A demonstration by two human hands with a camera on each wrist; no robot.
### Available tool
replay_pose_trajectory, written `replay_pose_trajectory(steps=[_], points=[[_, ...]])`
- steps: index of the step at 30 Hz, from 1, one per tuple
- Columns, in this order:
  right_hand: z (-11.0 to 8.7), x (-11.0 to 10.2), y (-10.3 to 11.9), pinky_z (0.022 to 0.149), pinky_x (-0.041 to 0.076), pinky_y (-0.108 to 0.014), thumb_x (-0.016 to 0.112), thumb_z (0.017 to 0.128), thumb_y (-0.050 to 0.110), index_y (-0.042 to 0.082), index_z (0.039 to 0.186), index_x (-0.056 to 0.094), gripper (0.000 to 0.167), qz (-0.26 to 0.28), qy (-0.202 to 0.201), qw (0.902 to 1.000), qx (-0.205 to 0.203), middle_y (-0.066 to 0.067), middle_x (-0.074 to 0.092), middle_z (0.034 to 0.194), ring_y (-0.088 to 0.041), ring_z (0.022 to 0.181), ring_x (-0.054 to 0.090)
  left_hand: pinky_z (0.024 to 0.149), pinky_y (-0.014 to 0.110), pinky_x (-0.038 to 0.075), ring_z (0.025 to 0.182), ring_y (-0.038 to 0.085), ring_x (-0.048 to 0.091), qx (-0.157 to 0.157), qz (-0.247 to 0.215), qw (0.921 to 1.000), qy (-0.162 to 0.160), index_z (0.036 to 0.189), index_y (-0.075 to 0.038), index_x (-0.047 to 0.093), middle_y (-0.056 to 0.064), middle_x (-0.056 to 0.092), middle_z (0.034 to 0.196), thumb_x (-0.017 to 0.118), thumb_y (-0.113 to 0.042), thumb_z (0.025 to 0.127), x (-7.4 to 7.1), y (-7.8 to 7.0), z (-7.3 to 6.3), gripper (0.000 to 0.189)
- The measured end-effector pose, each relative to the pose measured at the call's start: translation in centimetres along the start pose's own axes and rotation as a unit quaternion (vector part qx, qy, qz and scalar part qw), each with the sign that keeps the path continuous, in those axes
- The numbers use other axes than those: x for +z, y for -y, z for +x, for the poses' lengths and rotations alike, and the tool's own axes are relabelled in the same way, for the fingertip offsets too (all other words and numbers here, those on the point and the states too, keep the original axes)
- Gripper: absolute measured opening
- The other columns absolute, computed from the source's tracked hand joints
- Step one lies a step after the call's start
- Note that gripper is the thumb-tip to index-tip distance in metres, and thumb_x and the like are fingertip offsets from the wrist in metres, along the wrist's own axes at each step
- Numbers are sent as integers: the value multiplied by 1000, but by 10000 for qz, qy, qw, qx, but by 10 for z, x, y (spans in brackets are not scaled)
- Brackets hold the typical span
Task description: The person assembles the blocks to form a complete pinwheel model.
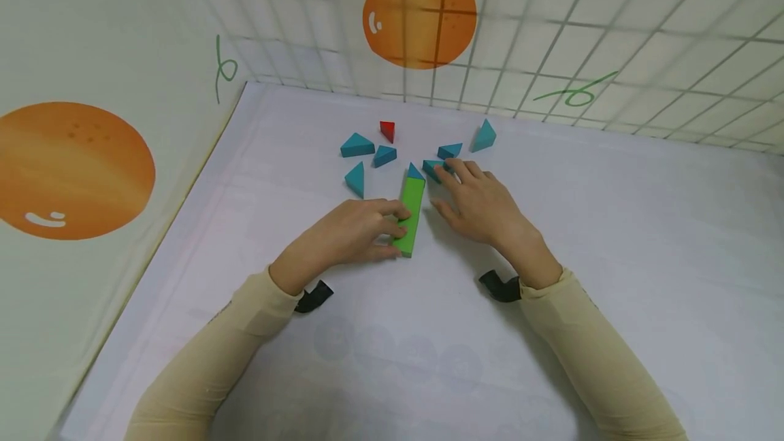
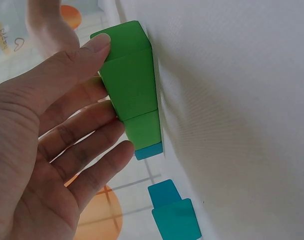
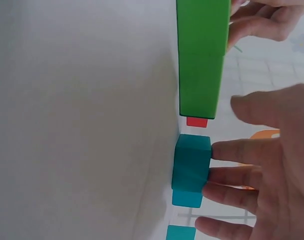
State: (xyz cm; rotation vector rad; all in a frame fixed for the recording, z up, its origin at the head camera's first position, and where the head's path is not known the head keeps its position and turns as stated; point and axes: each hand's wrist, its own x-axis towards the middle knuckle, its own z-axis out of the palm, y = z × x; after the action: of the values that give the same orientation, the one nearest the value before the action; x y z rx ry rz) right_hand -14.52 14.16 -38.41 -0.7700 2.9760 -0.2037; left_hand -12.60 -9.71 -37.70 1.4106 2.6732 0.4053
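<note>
Two green blocks (image 1: 411, 213) lie end to end in a bar on the table, their seam showing in the wrist views. A small blue triangular block (image 1: 413, 172) sits at the bar's far end. My left hand (image 1: 355, 230) touches the bar's left side with nearly straight fingers, the thumb (image 2: 94, 50) resting at the near end. Right of the bar, my right hand (image 1: 480, 203) has its fingertips on a teal triangular block (image 3: 192, 160). The right thumb (image 3: 256, 107) is apart from the block.
Behind the hands lie a red triangular block (image 1: 388, 131) and several teal ones, including one (image 1: 355, 179) at left and one (image 1: 484, 136) at far right. A printed curtain (image 1: 306, 33) with a grid closes off the back. Black curved pieces (image 1: 315, 297) show at both wrists.
</note>
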Motion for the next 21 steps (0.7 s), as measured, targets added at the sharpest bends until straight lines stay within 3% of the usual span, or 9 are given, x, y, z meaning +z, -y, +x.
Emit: replay_pose_trajectory(steps=[12,21], points=[[3,5,-2,105,42,-53,49,101,42,4,147,43,60,264,-160,9994,-137,-18,41,148,-36,135,40,85,26,57,104,14,65,17,26,10000,-18,105,-13,78,1,67,116,82,-30,79,-1,-1,-1,31],[4,7,-2,104,43,-52,52,100,39,5,144,48,55,368,-510,9977,-251,-16,46,143,-34,130,45,86,25,56,104,13,65,8,62,10000,32,104,-14,79,0,67,117,82,-31,80,-1,-1,0,30]])
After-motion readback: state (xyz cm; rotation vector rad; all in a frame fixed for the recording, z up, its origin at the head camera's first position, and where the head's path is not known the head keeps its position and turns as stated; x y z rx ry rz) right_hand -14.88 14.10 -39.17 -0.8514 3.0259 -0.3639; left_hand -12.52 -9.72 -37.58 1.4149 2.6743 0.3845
